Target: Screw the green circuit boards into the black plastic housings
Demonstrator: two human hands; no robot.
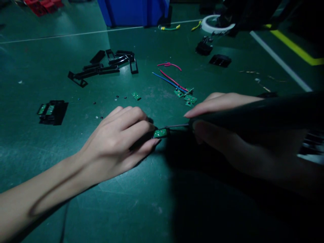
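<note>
My left hand (121,138) rests on the green surface, thumb and fingers closed on a small black housing. A green circuit board (160,133) shows at the housing's end, just past the fingertips. My right hand (227,131) is wrapped round a thick dark screwdriver (253,113), and much of that hand lies in shadow. The screwdriver's thin shaft (178,126) points left, its tip at the upper edge of the circuit board. Whether the tip touches the board or the housing, I cannot tell.
Several black plastic frames (108,65) lie further back. A black housing with boards (52,111) sits at left; loose boards (189,99) and red and blue wires (169,81) lie ahead. Behind stand a blue bin (134,13) and a white ring (206,27).
</note>
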